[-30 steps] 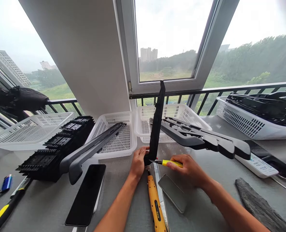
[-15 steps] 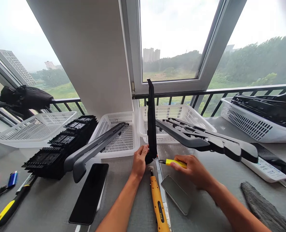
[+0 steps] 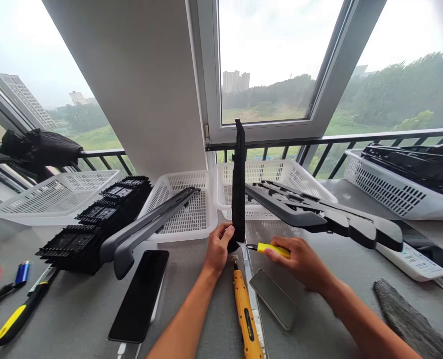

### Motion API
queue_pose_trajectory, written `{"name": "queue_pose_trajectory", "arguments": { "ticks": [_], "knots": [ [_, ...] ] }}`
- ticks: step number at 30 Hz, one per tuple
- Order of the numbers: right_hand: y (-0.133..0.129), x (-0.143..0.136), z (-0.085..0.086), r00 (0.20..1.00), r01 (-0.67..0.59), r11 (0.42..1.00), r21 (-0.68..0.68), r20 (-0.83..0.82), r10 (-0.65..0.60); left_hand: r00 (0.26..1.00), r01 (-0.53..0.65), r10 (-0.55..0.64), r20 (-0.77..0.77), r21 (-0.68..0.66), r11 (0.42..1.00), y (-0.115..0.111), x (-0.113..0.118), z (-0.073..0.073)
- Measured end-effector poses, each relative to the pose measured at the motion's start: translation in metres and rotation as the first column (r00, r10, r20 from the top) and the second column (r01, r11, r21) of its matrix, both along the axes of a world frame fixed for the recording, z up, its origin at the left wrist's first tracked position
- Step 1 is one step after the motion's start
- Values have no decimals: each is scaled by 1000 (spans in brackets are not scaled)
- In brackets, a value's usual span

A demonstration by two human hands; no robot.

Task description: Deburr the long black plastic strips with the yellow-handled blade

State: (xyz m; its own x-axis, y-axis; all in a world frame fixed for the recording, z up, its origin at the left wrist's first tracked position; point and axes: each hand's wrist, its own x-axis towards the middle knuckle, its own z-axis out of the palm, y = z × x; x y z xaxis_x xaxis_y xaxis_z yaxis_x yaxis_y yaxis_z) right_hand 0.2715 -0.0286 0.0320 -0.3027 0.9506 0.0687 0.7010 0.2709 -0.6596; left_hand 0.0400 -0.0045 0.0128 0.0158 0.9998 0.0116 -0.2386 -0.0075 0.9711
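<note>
A long black plastic strip (image 3: 238,184) stands upright in the middle, its lower end pinched by my left hand (image 3: 219,248). My right hand (image 3: 299,259) is closed round a yellow utility knife (image 3: 273,250), whose tip points left at the strip's lower end; whether they touch is unclear. Below lies an orange pen-like power tool (image 3: 246,314) with its tip close under the strip. A grey phone-like slab (image 3: 274,298) rests right of the tool. On the left lies a black phone (image 3: 141,295).
White baskets (image 3: 212,219) line the back, with grey curved trim pieces (image 3: 303,209) across them. Black gridded parts (image 3: 94,219) are stacked at left. Lighters (image 3: 22,273), a yellow-black tool (image 3: 17,319), a power strip (image 3: 411,260) and a dark cloth (image 3: 408,314) lie around.
The black strip has turned slightly about its length, and its top has shifted a little to the right. Both hands keep their holds. The whole view has shifted slightly.
</note>
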Motion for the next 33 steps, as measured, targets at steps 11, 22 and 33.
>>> {"name": "queue_pose_trajectory", "arguments": {
  "ticks": [11,22,33],
  "knots": [
    [1,6,-3,1000,-8,1000,6,5,8,998,-5,8,63,-38,999,0,-1,-1],
    [4,8,-4,986,51,999,5,-160,-50,998,7,-5,56,-44,999,-1,-1,1],
    [-3,-13,-10,991,-30,1000,-9,-129,29,992,129,-128,-12,34,991,-2,5,0]
  ]
}}
